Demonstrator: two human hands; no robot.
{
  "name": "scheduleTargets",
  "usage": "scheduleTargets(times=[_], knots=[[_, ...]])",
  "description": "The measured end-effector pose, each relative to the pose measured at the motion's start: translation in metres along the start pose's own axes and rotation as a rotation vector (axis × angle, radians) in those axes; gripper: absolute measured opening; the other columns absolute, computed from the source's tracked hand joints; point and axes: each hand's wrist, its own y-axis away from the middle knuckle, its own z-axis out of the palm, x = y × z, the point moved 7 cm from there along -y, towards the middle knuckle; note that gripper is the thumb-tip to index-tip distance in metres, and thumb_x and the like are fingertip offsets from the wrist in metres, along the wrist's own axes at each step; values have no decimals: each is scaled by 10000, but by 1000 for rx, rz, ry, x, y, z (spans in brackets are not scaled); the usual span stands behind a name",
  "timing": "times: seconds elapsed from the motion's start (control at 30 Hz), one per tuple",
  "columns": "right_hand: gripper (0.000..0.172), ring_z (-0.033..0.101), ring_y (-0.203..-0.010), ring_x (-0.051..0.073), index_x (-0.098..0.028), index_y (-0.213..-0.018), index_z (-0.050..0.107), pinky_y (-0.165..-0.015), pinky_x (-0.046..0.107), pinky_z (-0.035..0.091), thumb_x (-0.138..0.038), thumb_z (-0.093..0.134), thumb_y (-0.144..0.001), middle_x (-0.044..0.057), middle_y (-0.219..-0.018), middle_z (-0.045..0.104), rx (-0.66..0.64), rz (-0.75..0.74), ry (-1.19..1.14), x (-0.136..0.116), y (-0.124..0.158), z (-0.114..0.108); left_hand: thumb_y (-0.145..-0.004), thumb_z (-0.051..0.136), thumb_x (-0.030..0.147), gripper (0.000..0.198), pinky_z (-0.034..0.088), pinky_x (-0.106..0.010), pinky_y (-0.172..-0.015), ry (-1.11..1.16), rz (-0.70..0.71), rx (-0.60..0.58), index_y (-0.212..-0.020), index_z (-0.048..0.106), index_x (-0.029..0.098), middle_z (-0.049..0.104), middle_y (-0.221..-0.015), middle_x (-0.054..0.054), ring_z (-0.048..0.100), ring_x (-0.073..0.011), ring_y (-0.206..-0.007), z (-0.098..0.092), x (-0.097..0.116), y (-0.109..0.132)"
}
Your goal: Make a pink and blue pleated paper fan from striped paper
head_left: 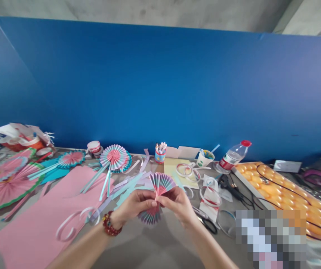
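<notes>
A small pleated paper fan [161, 183], pink with lilac and pale blue edges, is held upright at the centre. Its folds spread above and below a narrow pinched middle. My left hand [141, 201], with a red bead bracelet on the wrist, pinches that middle from the left. From the other side my right hand [177, 201] grips the fan, thumb and fingers close to the left fingertips. Behind the hands lie pale blue and lilac paper strips [129, 186].
Pink paper sheets [37, 220] and finished fans [114, 157] lie at left. Farther back stand a pen cup [160, 155], a paper cup [205, 158] and a bottle [231, 157]. Scissors [209, 225] and an orange bubbled tray [278, 186] are at right.
</notes>
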Motion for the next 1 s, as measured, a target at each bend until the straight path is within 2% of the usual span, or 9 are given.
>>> scheduleTargets(times=[0.1,0.23,0.4,0.57,0.7,0.8,1.0], knots=[[289,561,-586,131,-148,-737,695,-544,228,461,-417,798,-713,22,-657,644,5,-8,35,0,0,1,-750,802,378,288,425,-185,-575,-44,16,23,-862,765,115,718,-761,-66,570,-102,-602,-1,1,0],[320,525,-523,111,-145,-715,663,-501,221,451,-437,792,-724,6,-600,607,1,-5,36,0,0,2,-813,742,417,323,419,-184,-558,-65,4,23,-858,751,98,740,-832,-120,601,-113,-623,1,1,1],[351,541,-502,114,-135,-728,656,-486,222,447,-466,768,-756,15,-580,613,-50,15,26,3,1,4,-836,717,425,327,468,-207,-646,-25,-22,23,-845,737,99,747,-834,-124,667,-158,-724,7,6,4],[383,509,-445,98,-131,-691,643,-460,215,424,-489,755,-767,-6,-508,567,-86,57,-24,6,2,8,-861,687,430,345,500,-257,-755,41,-35,-32,-829,721,88,739,-824,-128,688,-192,-787,16,12,7],[376,495,-428,88,-125,-677,643,-445,205,408,-470,768,-761,-10,-493,556,-95,84,-62,6,2,10,-854,701,405,324,509,-280,-782,95,-47,-43,-820,696,83,741,-822,-132,697,-195,-768,16,7,7],[350,503,-437,86,-117,-736,678,-453,202,415,-450,781,-756,-2,-517,579,-119,104,-77,6,1,11,-811,753,368,291,513,-289,-780,166,-62,-43,-821,678,87,742,-805,-126,702,-197,-752,14,1,6],[371,579,-450,121,-118,-803,695,-471,221,452,-472,791,-741,29,-565,648,-181,97,-116,5,4,17,-744,821,298,259,511,-267,-743,365,-132,-123,-811,681,91,737,-750,-104,694,-169,-695,17,-11,6]])
